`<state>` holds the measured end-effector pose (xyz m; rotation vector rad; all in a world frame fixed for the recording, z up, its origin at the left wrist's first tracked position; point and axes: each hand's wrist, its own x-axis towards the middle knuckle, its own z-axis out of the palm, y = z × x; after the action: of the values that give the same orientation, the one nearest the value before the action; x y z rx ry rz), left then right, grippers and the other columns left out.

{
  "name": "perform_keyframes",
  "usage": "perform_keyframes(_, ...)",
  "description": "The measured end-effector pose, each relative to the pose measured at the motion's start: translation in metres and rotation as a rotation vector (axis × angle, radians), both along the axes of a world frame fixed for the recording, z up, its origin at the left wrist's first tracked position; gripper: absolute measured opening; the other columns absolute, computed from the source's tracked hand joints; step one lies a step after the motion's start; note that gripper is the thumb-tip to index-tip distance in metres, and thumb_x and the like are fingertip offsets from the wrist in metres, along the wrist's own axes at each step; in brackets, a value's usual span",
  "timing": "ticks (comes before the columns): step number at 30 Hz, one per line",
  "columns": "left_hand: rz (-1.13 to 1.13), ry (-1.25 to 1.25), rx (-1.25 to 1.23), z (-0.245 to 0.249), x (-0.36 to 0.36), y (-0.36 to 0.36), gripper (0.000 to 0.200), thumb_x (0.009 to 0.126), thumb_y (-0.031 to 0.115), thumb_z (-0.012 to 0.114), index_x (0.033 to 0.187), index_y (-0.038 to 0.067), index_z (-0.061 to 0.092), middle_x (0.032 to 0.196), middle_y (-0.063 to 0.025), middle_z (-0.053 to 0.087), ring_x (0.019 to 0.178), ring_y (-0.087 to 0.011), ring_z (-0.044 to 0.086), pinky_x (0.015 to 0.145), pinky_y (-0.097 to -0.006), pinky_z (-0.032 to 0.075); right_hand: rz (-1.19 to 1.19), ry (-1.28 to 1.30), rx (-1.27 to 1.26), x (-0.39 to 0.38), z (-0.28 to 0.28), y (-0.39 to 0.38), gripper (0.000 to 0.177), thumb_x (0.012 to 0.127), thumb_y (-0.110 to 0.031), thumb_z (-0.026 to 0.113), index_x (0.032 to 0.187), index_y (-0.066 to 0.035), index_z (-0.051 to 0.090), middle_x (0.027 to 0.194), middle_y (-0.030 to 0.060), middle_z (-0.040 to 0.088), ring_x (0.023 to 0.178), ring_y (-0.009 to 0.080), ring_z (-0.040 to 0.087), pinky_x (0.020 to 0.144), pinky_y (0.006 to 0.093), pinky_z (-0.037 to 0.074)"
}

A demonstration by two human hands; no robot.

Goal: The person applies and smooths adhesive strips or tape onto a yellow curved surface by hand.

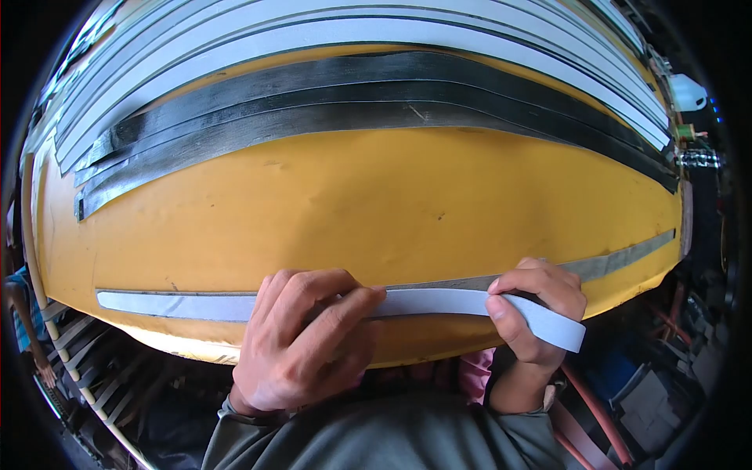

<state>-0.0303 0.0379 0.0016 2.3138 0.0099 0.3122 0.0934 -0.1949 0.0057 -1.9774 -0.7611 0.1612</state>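
A long white backing strip (180,305) lies along the near edge of the yellow table (376,211), on top of a dark grey strip (619,260) that runs on to the right. My left hand (301,345) presses flat on the strip near its middle. My right hand (536,309) pinches the strip's peeled right end (560,327) between thumb and fingers and lifts it off the dark strip.
Three dark strips (352,110) lie side by side across the middle of the table. Several white strips (329,27) lie beyond them at the far edge. A person's arm (19,313) shows at the far left. Metal racks and clutter sit below the table.
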Motion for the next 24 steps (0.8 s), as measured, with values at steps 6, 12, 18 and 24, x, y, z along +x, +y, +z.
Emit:
perform_keyframes(6,-0.029,0.018,0.082,-0.0041,-0.0001,0.0009,0.042,0.063,0.011,0.088,0.103,0.004,0.075,0.097,-0.0113,0.063,0.085,-0.0284,0.062,0.074,-0.0397,0.05,0.01,0.001,0.009,0.0005,-0.0005,0.0003,0.01,0.072,-0.004,0.072,0.081,-0.001,0.07,0.065,0.0095,0.066,0.056,0.0204,0.065,0.055,0.0278,0.049)
perform_keyframes(12,-0.022,0.02,0.108,-0.0049,0.001,-0.0009,0.043,0.061,0.01,0.089,0.101,0.005,0.075,0.096,-0.0097,0.063,0.085,-0.0281,0.062,0.074,-0.04,0.05,0.017,0.0,-0.034,0.0013,0.0024,0.0012,0.01,0.072,-0.002,0.071,0.082,-0.001,0.07,0.066,0.0092,0.067,0.056,0.0208,0.065,0.055,0.0288,0.049)
perform_keyframes(18,0.001,0.043,0.111,-0.004,0.002,-0.0029,0.041,0.06,0.009,0.088,0.098,0.006,0.075,0.094,-0.0089,0.062,0.086,-0.0283,0.062,0.074,-0.0401,0.05,0.003,-0.022,-0.042,0.0,0.0016,0.0018,0.01,0.071,-0.001,0.072,0.081,-0.002,0.071,0.065,0.0091,0.066,0.056,0.021,0.065,0.054,0.0291,0.049)
perform_keyframes(24,-0.008,0.022,0.117,-0.0048,0.0036,-0.0024,0.04,0.06,0.009,0.088,0.098,0.006,0.075,0.093,-0.009,0.062,0.085,-0.0278,0.061,0.074,-0.04,0.05,-0.007,-0.005,-0.063,-0.0004,-0.0001,0.0012,0.008,0.072,-0.001,0.072,0.08,-0.003,0.07,0.064,0.0087,0.064,0.054,0.0201,0.063,0.051,0.0298,0.047)
